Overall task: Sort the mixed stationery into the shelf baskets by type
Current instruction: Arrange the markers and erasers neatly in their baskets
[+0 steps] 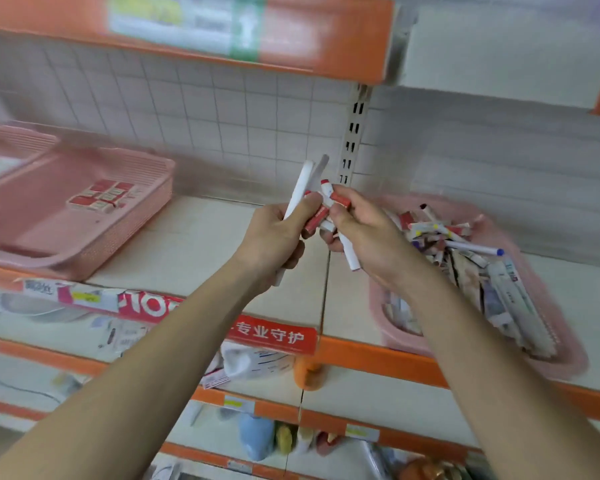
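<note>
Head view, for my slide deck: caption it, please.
Left hand and right hand grip pens beside the pink basket of mixed stationery.

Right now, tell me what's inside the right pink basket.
A jumbled pile of pens and packets, a blue-tipped pen on top. The right forearm hides the left part of the pink basket.

A cream shelf board (201, 244) fills the middle, its orange front edge (378, 358) running towards 4 o'clock. On that edge, at 6 o'clock, hangs a red sign (271, 336) with white Chinese characters, and just below its right end sits a rounded orange clip (307, 374). A white wire grid panel (194, 98) backs the shelf at 11 o'clock, with a slotted upright post (352, 133) at 1 o'clock. At 12 o'clock the upper shelf's orange edge (326, 32) carries a blurred label (174, 19). Lower down, at 6 o'clock, are a yellow price tag (238, 403), a blue item (255, 436) and a yellow item (284, 438).
</note>
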The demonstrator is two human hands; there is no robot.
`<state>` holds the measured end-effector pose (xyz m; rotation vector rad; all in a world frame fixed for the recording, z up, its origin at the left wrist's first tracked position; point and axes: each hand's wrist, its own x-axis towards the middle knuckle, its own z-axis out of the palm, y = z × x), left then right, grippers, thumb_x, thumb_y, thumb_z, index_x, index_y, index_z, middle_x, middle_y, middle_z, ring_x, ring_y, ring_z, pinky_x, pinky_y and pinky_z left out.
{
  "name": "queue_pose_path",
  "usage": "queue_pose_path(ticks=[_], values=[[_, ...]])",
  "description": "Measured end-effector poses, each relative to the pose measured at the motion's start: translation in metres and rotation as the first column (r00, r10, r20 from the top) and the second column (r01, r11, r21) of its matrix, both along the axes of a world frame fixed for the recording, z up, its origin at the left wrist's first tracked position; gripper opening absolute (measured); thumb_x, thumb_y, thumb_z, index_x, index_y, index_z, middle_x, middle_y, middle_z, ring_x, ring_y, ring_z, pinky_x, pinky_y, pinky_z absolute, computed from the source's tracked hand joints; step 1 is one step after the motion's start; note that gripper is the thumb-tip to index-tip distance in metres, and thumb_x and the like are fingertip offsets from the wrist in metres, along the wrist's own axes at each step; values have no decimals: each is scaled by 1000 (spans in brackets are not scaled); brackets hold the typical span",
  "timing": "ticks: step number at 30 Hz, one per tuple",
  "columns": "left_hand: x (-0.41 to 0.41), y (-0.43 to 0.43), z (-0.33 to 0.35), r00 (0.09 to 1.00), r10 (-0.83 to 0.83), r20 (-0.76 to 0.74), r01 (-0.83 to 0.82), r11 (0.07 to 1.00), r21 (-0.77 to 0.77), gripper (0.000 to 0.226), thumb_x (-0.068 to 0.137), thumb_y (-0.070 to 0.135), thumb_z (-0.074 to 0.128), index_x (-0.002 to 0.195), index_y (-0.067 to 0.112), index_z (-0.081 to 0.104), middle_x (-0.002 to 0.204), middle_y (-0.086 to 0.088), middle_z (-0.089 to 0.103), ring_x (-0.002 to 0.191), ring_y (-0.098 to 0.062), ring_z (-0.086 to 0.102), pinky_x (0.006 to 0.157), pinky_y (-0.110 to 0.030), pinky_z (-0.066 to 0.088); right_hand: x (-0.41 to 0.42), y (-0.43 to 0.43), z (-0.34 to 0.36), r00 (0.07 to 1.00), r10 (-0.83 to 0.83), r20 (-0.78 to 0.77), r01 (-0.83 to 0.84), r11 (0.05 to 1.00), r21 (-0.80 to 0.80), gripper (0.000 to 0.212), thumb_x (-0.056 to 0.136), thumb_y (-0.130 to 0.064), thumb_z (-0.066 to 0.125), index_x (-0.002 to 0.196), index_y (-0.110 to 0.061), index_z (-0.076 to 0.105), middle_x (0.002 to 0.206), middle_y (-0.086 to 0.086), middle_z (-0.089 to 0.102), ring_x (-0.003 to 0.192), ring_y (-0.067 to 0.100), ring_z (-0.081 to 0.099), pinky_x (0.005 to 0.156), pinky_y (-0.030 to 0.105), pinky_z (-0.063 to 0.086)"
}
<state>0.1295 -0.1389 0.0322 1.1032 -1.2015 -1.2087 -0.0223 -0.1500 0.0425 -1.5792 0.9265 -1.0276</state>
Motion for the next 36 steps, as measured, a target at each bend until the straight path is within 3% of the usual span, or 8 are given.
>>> queue_pose_path(ticks=[5, 9, 16, 19, 23, 27, 30, 36], values=[[100, 29, -5, 993, 101, 55, -99, 994, -49, 42, 97, 41, 57, 64, 16, 51, 58, -9, 38, 37, -14, 29, 38, -20, 24, 107, 22, -2, 997, 82, 9, -82, 996, 19, 30, 107, -15, 39, 132, -20, 53, 97, 10, 57, 81, 22, 49, 69, 29, 42], [182, 54, -8, 984, 148, 99, -141, 987, -81, 43, 93, 44, 65, 60, 19, 53, 54, -2, 42, 38, -14, 31, 38, -21, 24, 191, 41, -6, 992, 119, 41, -120, 993, 7, 29, 106, -11, 38, 124, -24, 57, 81, -4, 62, 70, 13, 49, 64, 26, 39], [289, 85, -17, 980, 197, 2, -197, 980, 30, 45, 91, 44, 67, 60, 18, 48, 51, -1, 39, 37, -13, 26, 38, -19, 22, 303, 68, -22, 985, 125, 115, -131, 990, 47, 26, 104, -12, 45, 116, -24, 65, 79, 2, 56, 61, 10, 46, 54, 20, 37], [317, 90, -21, 974, 221, -59, -216, 973, 76, 48, 90, 44, 68, 53, 23, 47, 53, -6, 37, 38, -13, 23, 38, -19, 20, 331, 71, -23, 986, 139, 95, -145, 987, 63, 26, 105, -18, 45, 120, -20, 66, 79, -3, 64, 62, 7, 55, 56, 17, 45], [340, 87, -25, 947, 303, -104, -295, 952, 87, 46, 90, 43, 70, 60, 17, 47, 46, 3, 31, 37, -12, 24, 37, -18, 21, 353, 64, -19, 991, 104, 81, -114, 985, 126, 38, 104, -11, 38, 109, -35, 67, 81, -10, 70, 70, 6, 63, 60, 19, 53], [362, 72, -26, 928, 360, -92, -352, 932, 88, 54, 91, 40, 69, 45, 24, 46, 45, 5, 29, 37, -13, 24, 38, -19, 21, 363, 42, -17, 997, 59, 48, -64, 992, 112, 41, 97, 3, 39, 120, -25, 57, 84, 6, 63, 65, 13, 57, 55, 22, 49], [378, 57, -23, 916, 394, -70, -386, 916, 113, 58, 89, 40, 70, 38, 24, 48, 44, 7, 31, 35, -12, 25, 39, -20, 22, 370, 20, -16, 997, 48, 55, -52, 997, 61, 37, 93, 8, 39, 110, -18, 59, 85, 10, 63, 63, 13, 59, 55, 21, 47], [411, 26, -6, 911, 411, -29, -404, 906, 126, 46, 86, 44, 72, 53, 27, 46, 53, 4, 29, 39, -11, 24, 38, -20, 23, 399, -28, -3, 992, 74, 105, -80, 995, 53, 32, 101, -1, 41, 104, -18, 69, 85, 1, 72, 75, 19, 70, 74, 32, 60]])
